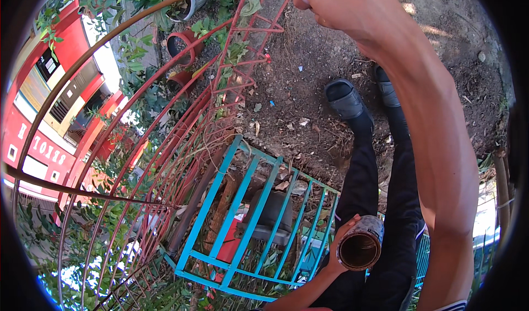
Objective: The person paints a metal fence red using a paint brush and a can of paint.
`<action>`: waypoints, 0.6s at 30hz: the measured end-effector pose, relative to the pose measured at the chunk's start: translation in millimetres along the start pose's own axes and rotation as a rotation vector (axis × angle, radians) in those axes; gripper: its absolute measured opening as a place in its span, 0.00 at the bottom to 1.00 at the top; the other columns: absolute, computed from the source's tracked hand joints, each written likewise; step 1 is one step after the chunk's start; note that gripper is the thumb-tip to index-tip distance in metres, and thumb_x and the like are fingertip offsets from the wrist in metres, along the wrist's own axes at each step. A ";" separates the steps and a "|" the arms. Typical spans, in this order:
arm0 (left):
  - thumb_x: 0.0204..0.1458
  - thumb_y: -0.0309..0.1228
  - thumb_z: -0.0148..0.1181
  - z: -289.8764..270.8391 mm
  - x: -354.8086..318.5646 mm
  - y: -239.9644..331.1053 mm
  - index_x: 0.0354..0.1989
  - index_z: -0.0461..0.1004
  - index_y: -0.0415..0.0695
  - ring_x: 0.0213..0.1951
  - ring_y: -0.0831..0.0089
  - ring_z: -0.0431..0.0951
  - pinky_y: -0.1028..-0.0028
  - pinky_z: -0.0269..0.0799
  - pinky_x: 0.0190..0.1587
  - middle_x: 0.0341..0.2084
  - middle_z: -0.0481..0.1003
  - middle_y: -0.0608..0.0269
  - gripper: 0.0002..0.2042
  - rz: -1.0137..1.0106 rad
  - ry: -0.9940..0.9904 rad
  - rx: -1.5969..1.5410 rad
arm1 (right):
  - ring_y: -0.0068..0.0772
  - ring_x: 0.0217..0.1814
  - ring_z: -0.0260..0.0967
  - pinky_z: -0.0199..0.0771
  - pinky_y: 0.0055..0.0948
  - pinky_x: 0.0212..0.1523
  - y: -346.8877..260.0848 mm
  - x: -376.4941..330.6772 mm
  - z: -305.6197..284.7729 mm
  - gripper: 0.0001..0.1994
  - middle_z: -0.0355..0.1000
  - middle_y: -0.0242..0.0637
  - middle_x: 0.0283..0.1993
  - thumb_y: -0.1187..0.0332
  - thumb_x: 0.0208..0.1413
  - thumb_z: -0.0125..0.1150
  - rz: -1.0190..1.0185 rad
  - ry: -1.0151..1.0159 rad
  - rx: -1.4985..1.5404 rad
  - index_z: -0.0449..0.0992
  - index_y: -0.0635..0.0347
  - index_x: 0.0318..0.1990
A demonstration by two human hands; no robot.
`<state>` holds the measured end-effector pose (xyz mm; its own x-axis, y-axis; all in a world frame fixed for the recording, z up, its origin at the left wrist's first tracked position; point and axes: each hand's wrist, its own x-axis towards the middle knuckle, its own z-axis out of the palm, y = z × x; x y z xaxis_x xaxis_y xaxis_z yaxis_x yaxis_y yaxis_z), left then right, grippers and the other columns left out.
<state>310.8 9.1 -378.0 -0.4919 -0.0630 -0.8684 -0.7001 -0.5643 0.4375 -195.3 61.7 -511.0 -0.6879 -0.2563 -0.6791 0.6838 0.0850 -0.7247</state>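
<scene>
In my left hand, low in the picture and in front of my dark trousers, is a worn metal can. Its fingers wrap round the side. The open mouth faces up and the inside is stained brown; whether it holds liquid is hard to tell. My right arm stretches far forward to the top edge, where my right hand is partly cut off. The fingers are curled in next to a red metal lattice frame, and what they hold, if anything, is out of sight.
Curved red metal bars fill the left side, with plants and flowerpots beyond. A turquoise metal rack lies near my legs, a dark bucket-like thing behind its bars. My sandals stand on bare soil with scattered litter.
</scene>
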 end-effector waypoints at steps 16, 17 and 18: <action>0.43 0.25 0.82 -0.6 5.0 24.7 0.74 0.56 0.43 0.77 0.55 0.56 0.54 0.60 0.76 0.75 0.56 0.46 0.49 -0.001 0.019 0.098 | 0.10 0.17 0.43 0.39 0.20 0.16 72.5 -11.8 40.6 0.17 0.58 0.22 0.20 0.56 0.73 0.57 0.148 -0.099 0.206 0.76 0.60 0.36; 0.44 0.26 0.81 1.1 6.8 30.1 0.74 0.56 0.43 0.77 0.55 0.56 0.54 0.60 0.76 0.75 0.56 0.46 0.48 0.002 0.029 0.082 | 0.10 0.17 0.42 0.39 0.20 0.16 71.9 -13.9 44.7 0.17 0.57 0.22 0.20 0.56 0.73 0.56 0.247 -0.115 0.322 0.76 0.60 0.37; 0.44 0.26 0.81 1.2 7.8 30.6 0.74 0.56 0.43 0.77 0.55 0.56 0.54 0.60 0.76 0.75 0.56 0.46 0.48 0.001 0.022 0.085 | 0.10 0.17 0.42 0.38 0.19 0.14 70.1 -13.2 43.7 0.14 0.56 0.21 0.21 0.58 0.74 0.55 0.296 -0.130 0.406 0.72 0.59 0.39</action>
<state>285.0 -7.7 -371.1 -0.4817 -0.0818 -0.8725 -0.7414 -0.4927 0.4555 -127.6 29.0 -547.8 -0.4325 -0.3975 -0.8093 0.9016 -0.2022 -0.3825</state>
